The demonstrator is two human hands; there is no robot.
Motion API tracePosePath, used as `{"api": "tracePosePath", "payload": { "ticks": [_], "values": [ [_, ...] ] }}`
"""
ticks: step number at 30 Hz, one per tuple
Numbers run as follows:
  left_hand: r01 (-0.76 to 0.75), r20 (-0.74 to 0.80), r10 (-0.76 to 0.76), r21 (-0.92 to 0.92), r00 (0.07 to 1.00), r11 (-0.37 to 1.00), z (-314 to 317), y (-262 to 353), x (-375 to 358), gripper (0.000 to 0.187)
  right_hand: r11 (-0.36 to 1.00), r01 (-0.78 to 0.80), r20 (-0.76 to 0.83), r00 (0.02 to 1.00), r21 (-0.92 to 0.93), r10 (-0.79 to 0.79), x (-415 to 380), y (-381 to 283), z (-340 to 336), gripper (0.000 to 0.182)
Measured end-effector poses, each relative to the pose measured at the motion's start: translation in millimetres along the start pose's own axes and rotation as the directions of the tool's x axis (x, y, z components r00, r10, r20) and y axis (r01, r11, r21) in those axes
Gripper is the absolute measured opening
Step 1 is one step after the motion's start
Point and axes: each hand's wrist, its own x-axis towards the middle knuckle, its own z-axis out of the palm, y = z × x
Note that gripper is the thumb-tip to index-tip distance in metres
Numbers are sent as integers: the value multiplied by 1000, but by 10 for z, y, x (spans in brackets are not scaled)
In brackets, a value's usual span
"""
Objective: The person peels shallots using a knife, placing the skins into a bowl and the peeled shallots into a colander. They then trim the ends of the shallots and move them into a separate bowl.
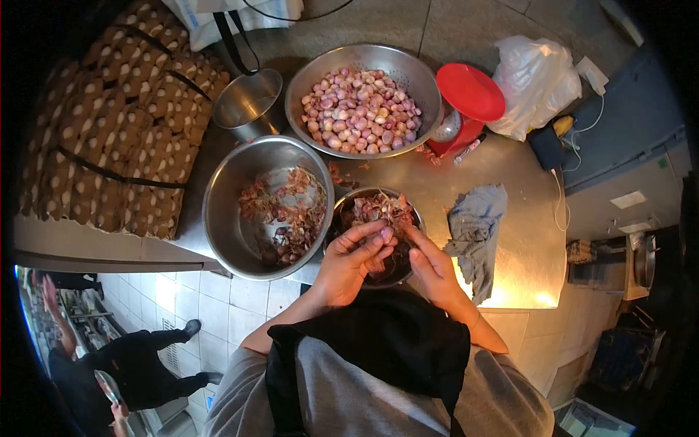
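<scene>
My left hand [346, 264] pinches a small purple shallot [386, 233] between thumb and fingertips. Close beside it, my right hand [437, 271] has its index finger and thumb bent in towards the shallot; what lies between them is too small to make out. Both hands are over a metal bowl [417, 216] heaped with dry reddish shallot skins [378, 207]. To the left, a wider steel basin [227, 197] contains unpeeled shallots [285, 244] and loose skins. Behind the bowls, a large steel colander [426, 87] is full of peeled shallots [360, 113].
A grey cloth [477, 229] lies on the steel table [531, 269] at right. Further back are a red scale [470, 91], a white plastic bag [535, 84] and a metal pot [247, 105]. Egg trays [116, 131] are stacked at left. Another person [131, 368] stands lower left.
</scene>
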Motion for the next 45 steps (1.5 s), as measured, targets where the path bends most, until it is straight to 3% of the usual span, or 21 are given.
{"api": "tracePosePath", "payload": {
  "ticks": [6,10,12,15,22,25,28,34,37,41,45],
  "values": [
    [-14,-31,14,13,999,1000,-10,-19,8,25,932,91,87,994,-351,-65,-5,-133,26,41],
    [-19,30,19,-9,999,1000,-24,-31,-2,24,941,145,24,989,-307,-145,2,-76,21,39],
    [2,7,-2,16,1000,1000,8,-20,-28,22,989,112,4,994,-98,-112,24,-49,40,39],
    [2,-38,-2,0,999,1000,26,-5,-13,20,989,138,32,990,-52,-136,4,-20,28,40],
    [-37,-1,37,5,999,999,8,-16,-11,18,966,35,131,991,-256,-2,-6,-170,-5,40],
    [-11,24,11,16,1000,1000,-2,5,-13,20,998,-12,23,1000,63,10,1,17,58,37],
    [35,22,-35,25,999,999,51,65,-35,22,979,-96,-12,995,181,100,25,92,27,36],
    [29,19,-29,3,999,1000,36,75,-38,22,983,-165,36,986,86,163,23,-108,-19,39],
    [1,20,0,-7,1000,1000,2,41,-26,21,946,-262,133,962,190,239,-43,-178,-9,39],
    [-23,23,23,5,999,1000,-5,28,-37,20,953,-238,178,962,188,205,-50,-76,-2,41],
    [-27,32,26,44,999,999,29,64,-39,20,835,-379,239,922,398,304,-23,-135,-53,41]
  ]
}}
